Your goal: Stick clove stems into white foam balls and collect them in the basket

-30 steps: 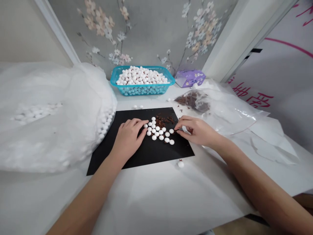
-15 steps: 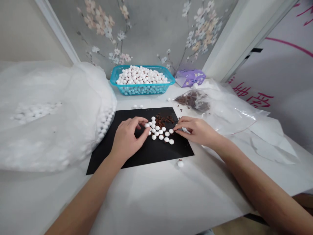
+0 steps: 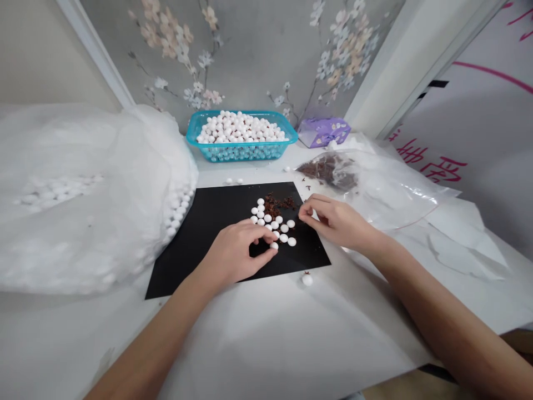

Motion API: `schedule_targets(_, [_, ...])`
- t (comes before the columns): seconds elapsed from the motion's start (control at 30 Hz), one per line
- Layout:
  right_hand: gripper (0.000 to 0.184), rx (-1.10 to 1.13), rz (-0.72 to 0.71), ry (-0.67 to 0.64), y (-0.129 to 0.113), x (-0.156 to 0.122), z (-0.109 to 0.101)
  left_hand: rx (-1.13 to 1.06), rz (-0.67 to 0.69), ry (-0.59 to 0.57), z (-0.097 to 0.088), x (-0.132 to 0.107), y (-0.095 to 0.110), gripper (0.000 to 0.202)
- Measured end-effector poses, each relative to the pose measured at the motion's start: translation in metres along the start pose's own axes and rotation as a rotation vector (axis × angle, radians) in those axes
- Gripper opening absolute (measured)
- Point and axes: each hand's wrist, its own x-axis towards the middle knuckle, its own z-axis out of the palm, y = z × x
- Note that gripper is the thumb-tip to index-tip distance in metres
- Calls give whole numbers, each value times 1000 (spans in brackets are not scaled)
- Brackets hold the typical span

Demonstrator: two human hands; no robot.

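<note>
Two bare arms, mine, reach over a white table (image 3: 270, 339) toward a flat black sheet (image 3: 183, 244). Just off the sheet's near edge, by its right corner, sits a stray ball (image 3: 307, 280) with a reddish-brown sprig at its far side. Over the sheet's near half, my left hand (image 3: 235, 253) has thumb and forefinger narrowed on one white ball (image 3: 273, 246). Being round, that ball shows no long axis; it lies right at my left fingertips, the nearer hand, and toward the sheet's near edge from my right fingertips. My right hand (image 3: 333, 222) reaches in across the sheet's right edge, finger and thumb tips brought together; whether they pinch a tiny sprig is too small to tell. Between my hands, on the sheet, spread more white balls (image 3: 283, 238), with loose reddish-brown bits (image 3: 272, 206) just beyond them. Left of the sheet bulges a big white bag (image 3: 104, 233) of balls; right of it lies a clear bag (image 3: 383, 189) holding brown bits. Beyond the sheet's far edge stand a heaped teal basket (image 3: 241, 145) and a purple packet (image 3: 328, 133).
</note>
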Motion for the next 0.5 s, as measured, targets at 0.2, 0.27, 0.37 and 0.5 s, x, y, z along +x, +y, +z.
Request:
schedule_targets(0.2, [10,93,-18,-101,-6,1,1,44,21,-12,-1,-1,0,8])
schedule_targets(0.27, [9,76,-20,-118,-5,1,1,48,21,-9,-2,-1,1,7])
schedule_targets(0.37, [7,71,-2,-109,-2,0,-1,51,19,-11,-2,-1,1,8])
schedule_targets(0.5, [8,43,10,-89,2,0,-3,46,6,-13,-1,-1,0,8])
